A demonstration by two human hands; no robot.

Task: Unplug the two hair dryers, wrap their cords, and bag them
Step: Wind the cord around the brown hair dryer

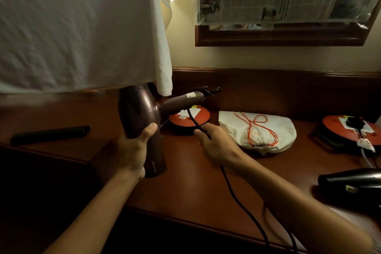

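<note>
Our left hand (135, 146) grips the brown dryer (142, 121) upright above the desk (185, 181); our right hand (214, 142) pinches its cord (243, 206). The dryer's label is unreadable. Right: white bag (257, 132), second dryer (350, 179) near the desk's edge.

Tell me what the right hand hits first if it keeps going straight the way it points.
Probably the near red cord reel. The right hand, gripping the black cord, points up-left across the desk at it. Depth is unclear; the brown hair dryer handle hangs above that line.
</note>
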